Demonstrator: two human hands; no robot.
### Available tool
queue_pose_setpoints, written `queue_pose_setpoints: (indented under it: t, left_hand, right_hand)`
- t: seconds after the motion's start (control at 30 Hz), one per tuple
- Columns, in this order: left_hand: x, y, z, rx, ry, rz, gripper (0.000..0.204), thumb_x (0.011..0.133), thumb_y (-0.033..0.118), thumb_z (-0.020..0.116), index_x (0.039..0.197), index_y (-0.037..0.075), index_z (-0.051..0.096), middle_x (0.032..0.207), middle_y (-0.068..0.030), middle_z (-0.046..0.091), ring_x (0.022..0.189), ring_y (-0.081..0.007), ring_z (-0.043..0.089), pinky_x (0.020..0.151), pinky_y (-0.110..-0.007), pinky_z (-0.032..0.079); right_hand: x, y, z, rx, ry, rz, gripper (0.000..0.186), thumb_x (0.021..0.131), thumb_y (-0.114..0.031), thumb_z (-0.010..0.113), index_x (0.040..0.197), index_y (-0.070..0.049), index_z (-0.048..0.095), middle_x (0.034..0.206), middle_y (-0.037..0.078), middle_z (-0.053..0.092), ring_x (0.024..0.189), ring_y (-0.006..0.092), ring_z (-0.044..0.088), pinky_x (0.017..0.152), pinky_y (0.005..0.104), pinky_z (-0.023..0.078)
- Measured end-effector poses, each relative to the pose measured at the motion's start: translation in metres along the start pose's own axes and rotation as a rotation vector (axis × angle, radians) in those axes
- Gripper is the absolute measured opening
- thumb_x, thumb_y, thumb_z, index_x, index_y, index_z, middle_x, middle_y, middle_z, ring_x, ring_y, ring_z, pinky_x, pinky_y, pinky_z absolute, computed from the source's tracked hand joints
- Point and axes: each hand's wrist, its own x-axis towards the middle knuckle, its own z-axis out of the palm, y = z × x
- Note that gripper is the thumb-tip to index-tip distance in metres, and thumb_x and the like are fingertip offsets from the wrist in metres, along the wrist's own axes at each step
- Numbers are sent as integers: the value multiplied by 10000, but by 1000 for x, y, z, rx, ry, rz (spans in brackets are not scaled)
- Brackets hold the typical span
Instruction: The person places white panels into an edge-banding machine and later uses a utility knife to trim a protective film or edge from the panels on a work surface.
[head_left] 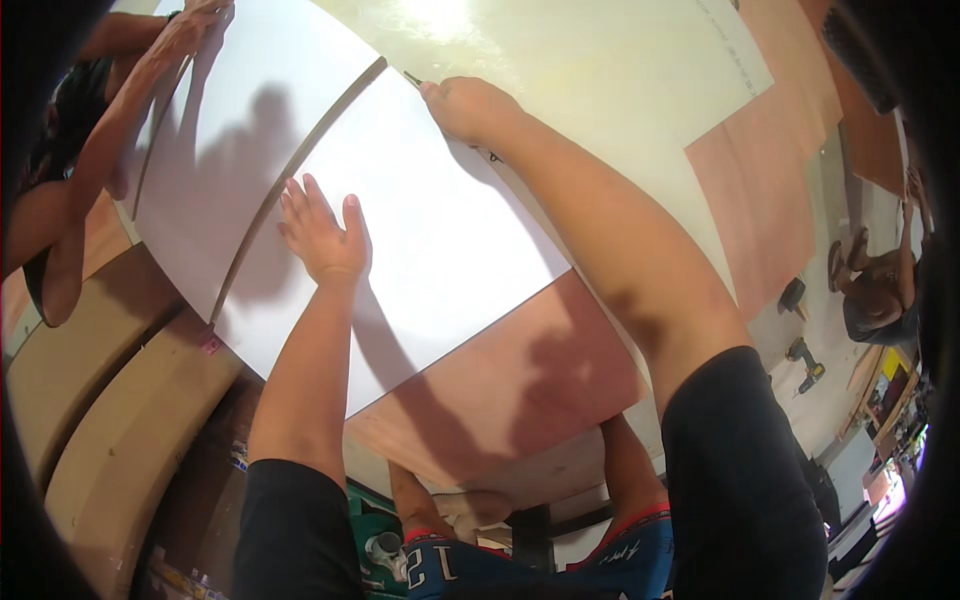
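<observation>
My left hand (325, 232) lies flat with spread fingers on a white sheet (455, 235), its fingertips beside a long narrow grey-brown strip (262, 215) that runs across the white surface. At the far edge of the sheet, my right hand (470, 108) is closed round a thin dark tool (412, 79). Only the tool's tip shows clearly past the fingers, so its exact kind is hidden. Under the near edge of the white sheet shows a reddish-brown wood panel (570, 350).
A co-worker's hand (190, 30) rests on the white sheeting at far left. A glossy pale-yellow sheet (600, 100) spreads beyond my right arm. A cordless drill (806, 367) and a black-headed mallet (792, 296) lie on the floor at right, near another person (875, 300). Curved tan panels (130, 440) stand at left.
</observation>
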Motion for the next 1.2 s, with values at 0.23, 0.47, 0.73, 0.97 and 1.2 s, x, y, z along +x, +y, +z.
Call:
queue_pose_setpoints:
  t: [0.23,0.47,0.73,0.97,1.2]
  left_hand:
    - [-1,3,-2,3,-24,-12,782,1004,526,468,1626,113,237,1711,-140,140,1576,-332,103,1242,-581,31]
    - [-2,-3,3,-15,44,34,766,1009,511,470,1623,110,248,1706,-144,161,1572,-341,114,1236,-591,39]
    - [0,-7,11,0,82,56,765,1019,568,435,1616,119,271,1699,-147,188,1568,-343,131,1234,-580,65]
    - [1,-7,9,14,88,41,780,1017,599,405,1622,131,257,1701,-131,187,1572,-319,130,1241,-567,68]
    - [1,1,0,36,51,15,761,1017,539,438,1612,95,273,1693,-158,195,1565,-336,150,1247,-567,79]
  right_hand:
    - [13,-11,-3,-44,20,-32,632,1087,-428,273,1018,53,676,824,206,699,732,338,691,796,461,543]
    - [17,-20,4,-101,51,-73,630,1088,-410,265,972,57,672,806,205,683,712,334,677,760,480,548]
    - [-49,-18,-13,-135,-146,102,637,1090,-406,230,890,26,652,688,209,623,578,324,625,686,496,541]
    - [-146,82,20,-187,-165,126,543,1083,-375,301,1042,1,692,1033,228,716,972,437,661,890,514,516]
    - [-250,158,44,-235,-164,213,551,1083,-413,318,1051,28,647,941,275,694,908,464,660,860,526,516]
